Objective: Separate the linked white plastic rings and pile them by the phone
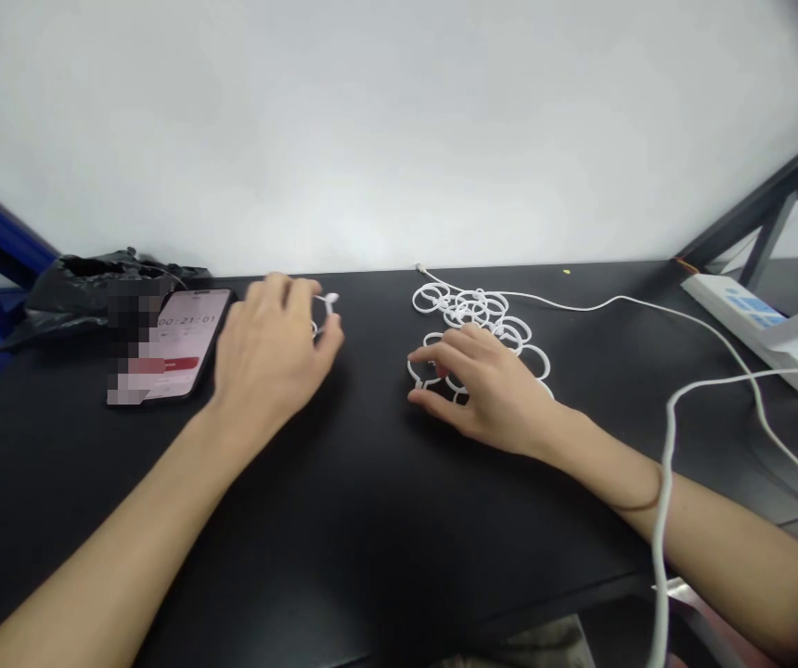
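On the black table [371, 482] my left hand [270, 357] rests with its fingers curled over a small white earbud [329, 301] and a bit of its thin cord. My right hand [486, 385] lies over the near edge of a tangle of white cable loops [475, 315], fingers bent and pressing on the loops. Something small and red shows under its fingertips. What it is cannot be made out.
A phone [183, 348] with a timer on its screen lies left of my left hand, beside a black plastic bag [93, 278]. A white power strip [767, 329] sits at the right, with white cables [670, 436] trailing across my right forearm. Blue frame at far left.
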A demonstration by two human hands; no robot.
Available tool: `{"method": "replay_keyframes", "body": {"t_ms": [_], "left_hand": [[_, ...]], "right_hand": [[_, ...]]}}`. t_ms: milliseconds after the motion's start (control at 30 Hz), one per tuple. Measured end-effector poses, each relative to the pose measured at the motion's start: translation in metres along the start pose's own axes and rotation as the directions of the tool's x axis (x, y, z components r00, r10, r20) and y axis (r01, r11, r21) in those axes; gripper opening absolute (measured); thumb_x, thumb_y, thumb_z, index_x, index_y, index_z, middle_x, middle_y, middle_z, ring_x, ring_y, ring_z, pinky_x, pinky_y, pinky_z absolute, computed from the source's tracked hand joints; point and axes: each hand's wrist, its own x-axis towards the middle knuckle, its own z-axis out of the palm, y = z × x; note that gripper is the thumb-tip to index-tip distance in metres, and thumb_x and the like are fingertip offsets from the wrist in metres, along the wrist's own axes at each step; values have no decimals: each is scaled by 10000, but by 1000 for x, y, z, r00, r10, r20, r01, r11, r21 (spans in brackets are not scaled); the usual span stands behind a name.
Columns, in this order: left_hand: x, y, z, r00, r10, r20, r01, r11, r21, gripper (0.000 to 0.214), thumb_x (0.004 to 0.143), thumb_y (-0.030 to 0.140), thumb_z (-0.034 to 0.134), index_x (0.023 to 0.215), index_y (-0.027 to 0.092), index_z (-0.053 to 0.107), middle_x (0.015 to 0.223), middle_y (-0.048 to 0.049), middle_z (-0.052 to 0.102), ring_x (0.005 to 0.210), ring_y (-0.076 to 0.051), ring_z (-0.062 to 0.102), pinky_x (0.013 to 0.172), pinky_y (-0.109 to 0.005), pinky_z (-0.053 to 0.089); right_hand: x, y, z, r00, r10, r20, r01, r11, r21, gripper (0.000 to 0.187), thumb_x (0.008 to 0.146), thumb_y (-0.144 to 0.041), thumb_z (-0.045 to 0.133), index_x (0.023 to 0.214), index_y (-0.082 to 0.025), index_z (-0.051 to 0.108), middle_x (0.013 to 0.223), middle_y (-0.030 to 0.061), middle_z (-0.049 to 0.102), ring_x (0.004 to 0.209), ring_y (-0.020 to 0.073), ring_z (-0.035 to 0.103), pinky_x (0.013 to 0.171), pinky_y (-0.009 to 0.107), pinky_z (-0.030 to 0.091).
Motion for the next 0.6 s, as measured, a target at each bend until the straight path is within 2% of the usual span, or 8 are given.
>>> {"method": "replay_keyframes", "body": {"t_ms": [100, 200, 300, 467, 600], "left_hand": [[4, -28, 5, 994, -101, 31, 100, 994, 46, 242, 871, 334, 530, 1029, 180, 630, 943, -166, 619, 922, -354, 591, 720, -486, 459], [3, -43, 11, 991, -94, 95, 82, 990, 115, 254, 885, 347, 490, 980, 174, 650, 916, -159, 628, 911, -365, 583, 695, -503, 458], [0, -45, 17, 982, -60, 177, 35, 989, 142, 303, 913, 345, 431, 949, 161, 669, 929, -159, 643, 931, -374, 572, 692, -519, 461], [-4, -44, 23, 994, -32, 100, 23, 996, 89, 313, 922, 328, 413, 857, 190, 686, 874, -176, 661, 907, -376, 571, 706, -568, 446], [1, -38, 17, 995, -73, 73, 65, 992, 107, 308, 927, 318, 425, 920, 167, 693, 999, -197, 674, 989, -401, 561, 773, -594, 439]], "right_hand": [[-1, -2, 4, 998, -39, 57, 42, 997, -60, 339, 927, -438, 576, 1093, -151, 646, 857, 71, 681, 786, 210, 572, 759, 364, 422], [-1, -5, 10, 997, -43, 64, 51, 990, -130, 244, 951, -368, 557, 992, -147, 654, 854, 64, 690, 789, 201, 580, 751, 346, 392], [0, -6, 12, 996, -35, 77, 50, 979, -196, 178, 959, -291, 544, 880, -159, 632, 830, 51, 674, 771, 195, 569, 739, 336, 371], [-1, -6, 10, 997, -70, 43, 80, 957, -280, 146, 972, -207, 499, 885, -169, 609, 820, 48, 652, 749, 192, 531, 719, 336, 353], [0, -9, 6, 997, -75, 17, 77, 969, -235, 162, 979, -186, 455, 921, -174, 606, 817, 46, 635, 736, 189, 501, 706, 332, 370]]}}
